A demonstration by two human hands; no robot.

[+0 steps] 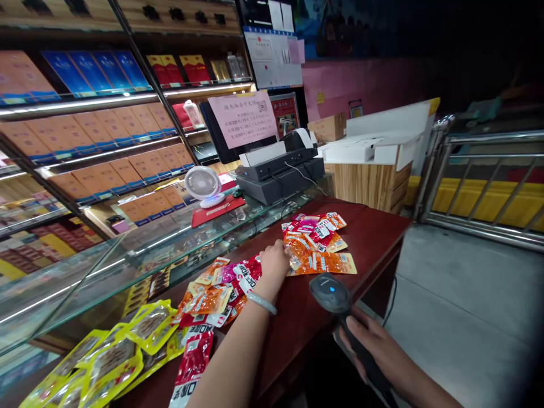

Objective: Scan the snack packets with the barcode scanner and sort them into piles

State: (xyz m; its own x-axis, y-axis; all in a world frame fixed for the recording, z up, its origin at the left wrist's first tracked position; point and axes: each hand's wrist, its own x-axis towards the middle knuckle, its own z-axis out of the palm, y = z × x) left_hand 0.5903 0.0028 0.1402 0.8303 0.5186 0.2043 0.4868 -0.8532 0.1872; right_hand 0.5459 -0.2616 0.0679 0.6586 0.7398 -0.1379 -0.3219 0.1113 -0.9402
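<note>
I see orange packets (325,262) right of my curled left hand (275,263), grip unclear. My right hand (379,338) clasps a scanner (331,296).

The left forearm (240,351) stretches forward from the lower edge of the view, its wrist (267,285) nearly straight and the back of the left hand (274,263) turned upward, with the fingers (279,246) bent (their tips are partly hidden). The right forearm (419,374) slants in from the lower right, the right hand (369,335) wrapped in a closed grip, thumb (356,326) uppermost.
</note>
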